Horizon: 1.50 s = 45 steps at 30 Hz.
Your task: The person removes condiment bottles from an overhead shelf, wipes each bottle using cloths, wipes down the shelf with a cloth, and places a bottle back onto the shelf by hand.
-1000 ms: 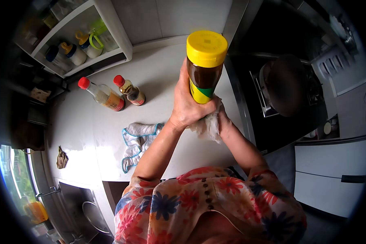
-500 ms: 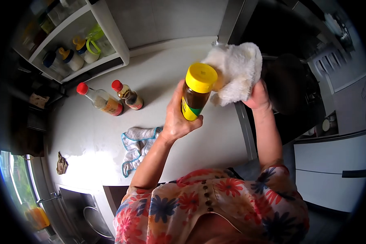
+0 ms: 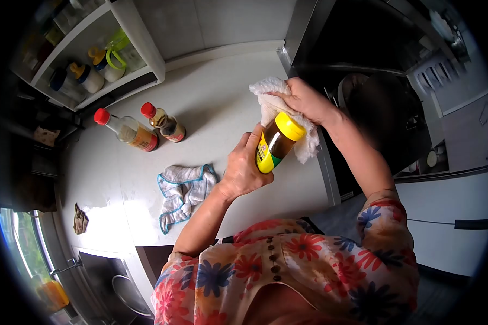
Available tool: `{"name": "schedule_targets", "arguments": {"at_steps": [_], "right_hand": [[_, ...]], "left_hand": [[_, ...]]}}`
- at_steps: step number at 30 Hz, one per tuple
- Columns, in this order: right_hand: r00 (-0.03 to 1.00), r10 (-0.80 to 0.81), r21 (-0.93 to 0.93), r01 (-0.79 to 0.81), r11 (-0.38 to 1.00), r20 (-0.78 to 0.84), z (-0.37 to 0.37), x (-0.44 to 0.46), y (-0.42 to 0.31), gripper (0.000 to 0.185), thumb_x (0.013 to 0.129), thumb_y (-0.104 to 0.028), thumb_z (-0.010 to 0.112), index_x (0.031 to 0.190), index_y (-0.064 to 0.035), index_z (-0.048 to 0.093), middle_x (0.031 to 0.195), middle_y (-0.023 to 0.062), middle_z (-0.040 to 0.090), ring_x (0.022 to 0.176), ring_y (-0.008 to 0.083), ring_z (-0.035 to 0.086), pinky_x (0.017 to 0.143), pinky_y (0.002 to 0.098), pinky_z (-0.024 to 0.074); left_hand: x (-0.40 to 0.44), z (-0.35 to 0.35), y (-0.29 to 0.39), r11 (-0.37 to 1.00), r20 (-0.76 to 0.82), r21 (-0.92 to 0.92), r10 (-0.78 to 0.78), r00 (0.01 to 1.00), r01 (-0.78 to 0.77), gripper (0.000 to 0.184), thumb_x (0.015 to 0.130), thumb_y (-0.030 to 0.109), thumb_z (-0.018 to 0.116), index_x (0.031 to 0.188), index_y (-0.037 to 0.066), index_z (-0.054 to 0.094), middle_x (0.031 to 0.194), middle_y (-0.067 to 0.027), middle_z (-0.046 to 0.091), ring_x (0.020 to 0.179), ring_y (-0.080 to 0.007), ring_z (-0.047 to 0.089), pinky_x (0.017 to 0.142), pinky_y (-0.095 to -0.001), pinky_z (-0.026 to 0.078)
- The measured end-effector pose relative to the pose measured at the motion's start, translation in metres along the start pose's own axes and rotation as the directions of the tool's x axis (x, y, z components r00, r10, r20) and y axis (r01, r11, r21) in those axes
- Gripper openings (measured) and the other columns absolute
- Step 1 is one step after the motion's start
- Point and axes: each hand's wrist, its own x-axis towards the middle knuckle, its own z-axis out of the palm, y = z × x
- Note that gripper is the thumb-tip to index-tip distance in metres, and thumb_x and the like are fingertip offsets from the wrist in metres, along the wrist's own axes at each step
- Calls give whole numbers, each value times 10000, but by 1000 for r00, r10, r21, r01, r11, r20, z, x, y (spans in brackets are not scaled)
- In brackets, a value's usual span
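Note:
My left hand (image 3: 245, 167) is wrapped round a brown bottle (image 3: 277, 145) with a yellow cap and a yellow and green label, tilted above the counter. My right hand (image 3: 308, 101) grips a white fluffy cloth (image 3: 270, 101), which lies against the far side of the bottle and its cap. Left of my hands, two red-capped bottles stand on the counter: a larger one (image 3: 128, 132) and a smaller one (image 3: 165, 124). A white cloth with blue edging (image 3: 183, 190) lies crumpled beside my left forearm.
A white shelf (image 3: 139, 38) with jars stands at the back left. To the right is a black stove with a dark wok (image 3: 387, 116). A small brown crumpled thing (image 3: 80, 219) lies at the counter's left, near a sink (image 3: 106, 276).
The cloth first came away from the bottle in my right hand, then moved back against it. The bottle, in my left hand, has come lower and now leans to the right.

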Motion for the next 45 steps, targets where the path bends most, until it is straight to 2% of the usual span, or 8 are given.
{"name": "schedule_targets", "arguments": {"at_steps": [9,20,25,27,29,31,37,45], "right_hand": [[851,-522,-458,486,744,56,15,-26,-5,304,743,-46,667,1038,-3,608,1147,89,577,1040,267,558,854,339,486],[848,499,-814,-157,559,179,25,11,17,219,742,-112,579,903,26,635,770,177,648,722,306,642,651,395,510],[740,371,63,-485,872,562,5,8,65,329,799,-189,631,1044,28,597,950,109,649,843,175,632,730,292,513],[856,74,786,-501,363,512,20,-23,83,408,812,-199,648,1144,16,546,1058,105,616,914,164,606,802,273,498],[970,98,453,-191,871,220,54,-23,78,465,845,-253,636,1208,-8,477,1119,88,562,1023,143,546,880,276,467],[977,208,896,-138,421,53,84,-18,75,426,888,-263,565,1221,-20,459,1056,67,561,982,129,545,841,274,479],[983,84,767,74,637,-164,121,-33,61,433,954,-396,402,1205,-43,420,987,48,535,734,80,556,513,194,450],[988,-90,752,156,640,-129,105,4,62,491,945,-313,470,1354,-91,314,1238,44,459,1077,140,511,885,282,471]], "left_hand": [[16,-16,9,948,79,183,-278,957,260,851,546,120,701,1320,21,363,1083,-197,527,961,-371,557,823,-400,483],[1,20,-6,867,77,499,-21,997,-20,898,538,91,688,1371,103,354,1043,-171,534,920,-344,561,812,-430,468],[-5,15,-6,874,-14,461,183,983,-156,886,549,65,686,1368,82,348,1091,-165,512,930,-351,554,811,-437,464],[0,8,1,971,-166,233,90,982,-50,884,554,45,692,1365,59,338,1092,-181,513,967,-388,540,831,-440,466],[13,-1,-3,998,-290,48,52,956,-39,912,590,118,761,1362,24,285,1089,-213,503,946,-399,553,832,-426,475],[26,-8,0,998,-382,7,65,922,-67,955,604,249,822,1359,25,283,1087,-203,500,958,-381,550,838,-413,472],[44,-3,-11,917,-437,-386,-88,895,-98,1053,576,502,832,1344,12,303,1094,-159,493,1005,-297,526,869,-380,448],[52,-9,2,950,-517,-238,54,854,-204,997,572,388,859,1326,-7,340,1090,-152,506,1000,-273,528,881,-365,442]]}}
